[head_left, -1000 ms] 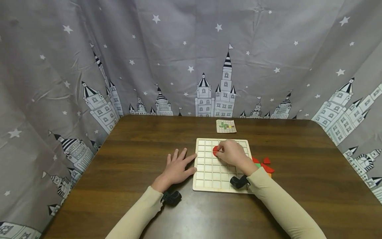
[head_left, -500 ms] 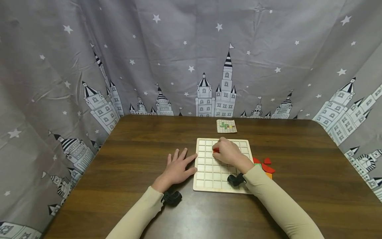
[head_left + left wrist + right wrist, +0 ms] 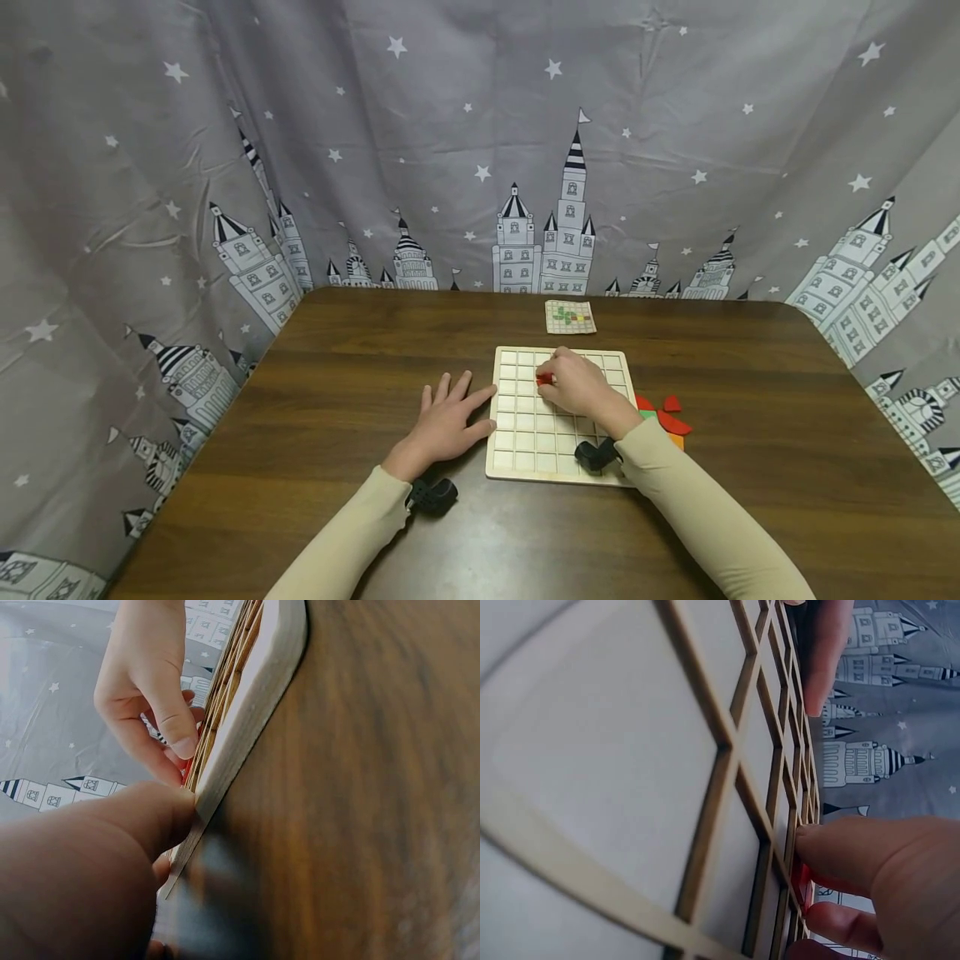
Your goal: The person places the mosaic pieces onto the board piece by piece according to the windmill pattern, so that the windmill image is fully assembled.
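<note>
In the head view, a pale wooden grid board (image 3: 522,443) lies on the table. My right hand (image 3: 579,387) is over its upper middle, with thumb and fingers pinching a small red piece (image 3: 543,379). Most of that piece's outline is hidden by the fingers. The right wrist view shows the red piece (image 3: 802,883) down among the raised grid ridges, between thumb and fingertips. My left hand (image 3: 442,423) rests with spread fingers at the board's left edge; its forefinger and thumb tips touch that edge. In the left wrist view the thumb (image 3: 161,814) lies against the board's side.
Right of the board lie several flat pieces: red ones (image 3: 674,423), a green one (image 3: 648,414) and an orange one (image 3: 678,441), partly behind the right sleeve. A small card with a coloured grid pattern (image 3: 570,317) lies beyond the board. A grey castle-print curtain (image 3: 450,167) hangs behind the table (image 3: 360,350).
My right hand has shifted slightly left and its fingers now cover more of the red piece, which showed as a larger rounded shape before. The left hand and board stay in place.
</note>
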`<act>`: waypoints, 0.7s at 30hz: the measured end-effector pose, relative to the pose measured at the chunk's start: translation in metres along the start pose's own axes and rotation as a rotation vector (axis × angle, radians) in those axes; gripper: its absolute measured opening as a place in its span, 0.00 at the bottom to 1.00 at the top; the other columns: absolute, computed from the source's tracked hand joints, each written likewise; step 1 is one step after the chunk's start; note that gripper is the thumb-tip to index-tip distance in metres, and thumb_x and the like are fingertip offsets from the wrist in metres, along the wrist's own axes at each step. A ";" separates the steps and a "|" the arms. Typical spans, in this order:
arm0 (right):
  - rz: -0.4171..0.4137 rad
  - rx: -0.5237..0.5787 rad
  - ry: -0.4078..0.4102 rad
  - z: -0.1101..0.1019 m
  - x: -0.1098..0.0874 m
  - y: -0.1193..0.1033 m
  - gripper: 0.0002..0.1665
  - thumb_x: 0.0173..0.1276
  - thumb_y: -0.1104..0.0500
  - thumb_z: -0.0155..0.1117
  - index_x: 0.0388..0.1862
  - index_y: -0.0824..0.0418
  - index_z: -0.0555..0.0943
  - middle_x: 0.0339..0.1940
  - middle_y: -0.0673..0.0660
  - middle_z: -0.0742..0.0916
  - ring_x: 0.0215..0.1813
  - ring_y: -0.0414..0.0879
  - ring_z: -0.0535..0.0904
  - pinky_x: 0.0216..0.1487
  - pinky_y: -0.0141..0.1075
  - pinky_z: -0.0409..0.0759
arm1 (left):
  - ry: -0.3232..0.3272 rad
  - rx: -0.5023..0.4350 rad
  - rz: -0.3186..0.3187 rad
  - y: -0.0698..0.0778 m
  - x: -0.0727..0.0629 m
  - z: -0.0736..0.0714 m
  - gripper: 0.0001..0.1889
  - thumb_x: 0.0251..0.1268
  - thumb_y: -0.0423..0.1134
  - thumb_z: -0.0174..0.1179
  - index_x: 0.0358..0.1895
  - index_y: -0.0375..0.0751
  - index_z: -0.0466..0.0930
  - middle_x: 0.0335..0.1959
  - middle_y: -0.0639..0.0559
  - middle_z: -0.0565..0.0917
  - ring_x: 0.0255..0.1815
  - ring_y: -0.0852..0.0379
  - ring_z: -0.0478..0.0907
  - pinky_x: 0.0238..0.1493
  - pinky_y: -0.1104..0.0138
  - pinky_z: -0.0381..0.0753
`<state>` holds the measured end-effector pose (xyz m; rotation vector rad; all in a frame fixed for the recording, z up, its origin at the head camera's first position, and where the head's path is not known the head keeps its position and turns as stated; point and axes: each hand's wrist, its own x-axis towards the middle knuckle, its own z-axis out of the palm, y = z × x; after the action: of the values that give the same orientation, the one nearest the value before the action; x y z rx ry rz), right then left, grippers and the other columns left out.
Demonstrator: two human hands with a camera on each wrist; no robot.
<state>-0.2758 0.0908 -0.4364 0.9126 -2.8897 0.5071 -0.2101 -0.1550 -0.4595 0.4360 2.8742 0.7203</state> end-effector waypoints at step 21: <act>-0.004 0.057 0.009 -0.001 -0.008 0.001 0.12 0.64 0.64 0.67 0.46 0.64 0.90 0.47 0.62 0.89 0.51 0.54 0.84 0.44 0.45 0.83 | 0.000 -0.004 0.002 0.001 -0.001 -0.001 0.30 0.75 0.55 0.54 0.78 0.58 0.66 0.84 0.37 0.52 0.84 0.28 0.40 0.76 0.28 0.36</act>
<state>-0.2700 0.0967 -0.4374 0.9217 -2.8789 0.5947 -0.2091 -0.1549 -0.4585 0.4386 2.8724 0.7263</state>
